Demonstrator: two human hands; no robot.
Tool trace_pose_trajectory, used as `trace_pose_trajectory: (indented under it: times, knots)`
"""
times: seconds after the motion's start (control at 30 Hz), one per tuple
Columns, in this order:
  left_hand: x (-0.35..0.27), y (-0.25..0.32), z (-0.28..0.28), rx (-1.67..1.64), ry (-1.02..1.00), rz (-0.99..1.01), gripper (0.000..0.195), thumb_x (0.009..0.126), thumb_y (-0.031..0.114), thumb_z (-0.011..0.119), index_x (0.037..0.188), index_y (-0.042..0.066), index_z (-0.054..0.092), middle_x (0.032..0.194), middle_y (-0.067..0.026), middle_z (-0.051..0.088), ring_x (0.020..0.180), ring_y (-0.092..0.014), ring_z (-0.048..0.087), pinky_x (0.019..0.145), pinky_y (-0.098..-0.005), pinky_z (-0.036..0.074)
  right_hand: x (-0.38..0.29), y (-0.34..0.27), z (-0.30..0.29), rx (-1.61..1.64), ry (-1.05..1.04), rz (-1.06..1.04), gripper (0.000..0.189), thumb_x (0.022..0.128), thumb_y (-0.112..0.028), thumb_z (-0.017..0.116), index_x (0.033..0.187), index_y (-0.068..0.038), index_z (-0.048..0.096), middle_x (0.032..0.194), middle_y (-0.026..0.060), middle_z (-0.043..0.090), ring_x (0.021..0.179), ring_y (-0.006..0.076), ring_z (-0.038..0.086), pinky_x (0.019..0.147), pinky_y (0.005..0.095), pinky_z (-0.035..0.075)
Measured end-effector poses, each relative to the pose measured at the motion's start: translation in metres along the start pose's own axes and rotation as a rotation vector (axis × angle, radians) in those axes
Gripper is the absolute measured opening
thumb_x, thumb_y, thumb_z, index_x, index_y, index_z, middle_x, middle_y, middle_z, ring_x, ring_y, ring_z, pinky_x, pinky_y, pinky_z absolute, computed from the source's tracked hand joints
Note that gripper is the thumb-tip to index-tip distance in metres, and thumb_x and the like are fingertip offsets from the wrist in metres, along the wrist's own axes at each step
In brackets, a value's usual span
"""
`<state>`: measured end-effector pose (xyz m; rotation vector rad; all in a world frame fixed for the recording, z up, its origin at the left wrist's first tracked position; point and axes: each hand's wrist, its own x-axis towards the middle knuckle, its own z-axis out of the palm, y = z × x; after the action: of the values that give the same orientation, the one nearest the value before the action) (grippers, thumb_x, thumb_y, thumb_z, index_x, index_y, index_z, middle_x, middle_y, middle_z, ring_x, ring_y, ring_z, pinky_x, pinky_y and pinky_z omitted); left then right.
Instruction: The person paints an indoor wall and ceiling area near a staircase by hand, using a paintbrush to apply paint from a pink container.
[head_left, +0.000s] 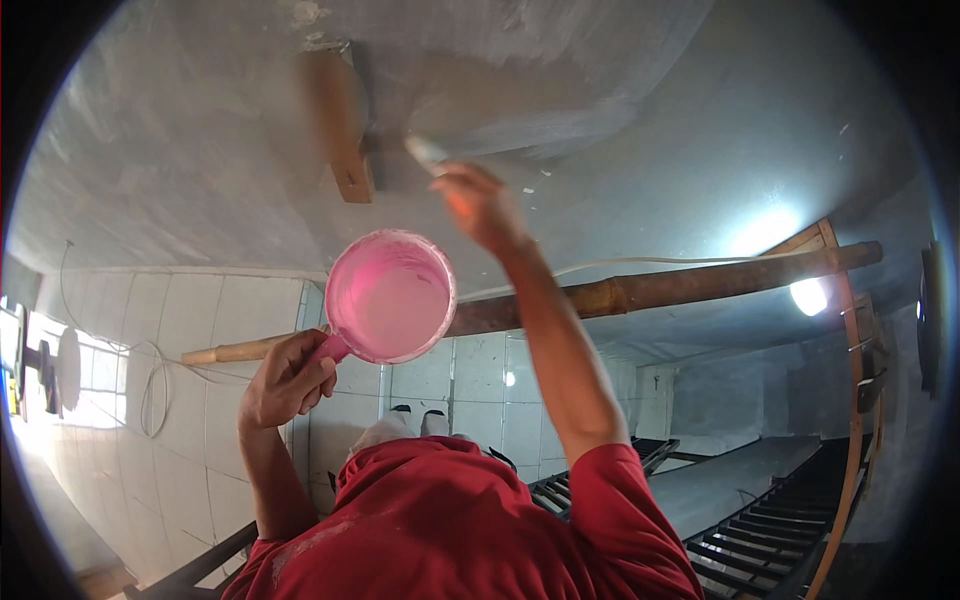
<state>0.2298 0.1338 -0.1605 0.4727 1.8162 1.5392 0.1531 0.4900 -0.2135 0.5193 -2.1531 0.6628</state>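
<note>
My left hand (289, 379) is closed round the handle of a pink plastic dipper (391, 296), held level before my chest. Pale liquid lies inside it, and whitish smears coat its rim and inner wall. To the right and farther forward, my right hand (480, 206) grips a small tool with a pale end (426, 152), blurred by motion; its kind cannot be told. The tool is near a grey, streaked wall (480, 97). Left of its tip, a wooden piece (349, 169) stands out from that wall, its far part blurred.
A bamboo pole (675, 286) crosses behind my right forearm, with a pale cable along it. Black metal railings (757, 536) stand at the lower right, near an orange strip (855, 420). White tiles (180, 322) and a looped cable (155, 390) are at left. A lamp (810, 296) shines at right.
</note>
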Motion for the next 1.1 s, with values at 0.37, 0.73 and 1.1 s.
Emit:
trace_pose_trajectory:
  times: [0.37, 0.73, 1.1]
  knots:
    - [-0.027, -0.023, -0.024, -0.052, 0.098, -0.069, 0.026, 0.099, 0.021, 0.057, 0.107, -0.004, 0.057, 0.068, -0.0025, 0.058, 0.045, -0.003, 0.041, 0.041, -0.021, 0.032, 0.001, 0.018, -0.09, -0.662, 0.594, 0.155, 0.028, 0.079, 0.006, 0.064, 0.101, -0.011, 0.069, 0.111, 0.0152, 0.068, 0.105, 0.0354, 0.064, 0.09, 0.0457, 0.052]
    - [-0.022, -0.016, -0.043, -0.04, 0.111, 0.011, 0.031, 0.099, 0.022, 0.056, 0.11, -0.006, 0.056, 0.069, -0.0037, 0.057, 0.045, -0.003, 0.04, 0.041, -0.0207, 0.031, 0.02, 0.013, 0.004, 0.013, 0.177, -0.033, 0.023, 0.08, 0.002, 0.068, 0.1, -0.009, 0.069, 0.107, 0.0136, 0.068, 0.101, 0.0328, 0.065, 0.089, 0.0399, 0.052]
    - [-0.029, -0.041, -0.071, -0.085, 0.166, -0.006, 0.036, 0.098, 0.028, 0.058, 0.11, -0.005, 0.057, 0.068, -0.0032, 0.057, 0.043, -0.003, 0.04, 0.04, -0.0212, 0.031, 0.03, 0.007, -0.056, -0.648, 0.724, 0.242, 0.026, 0.08, 0.008, 0.063, 0.099, -0.009, 0.07, 0.106, 0.0113, 0.069, 0.104, 0.0313, 0.065, 0.091, 0.0411, 0.052]
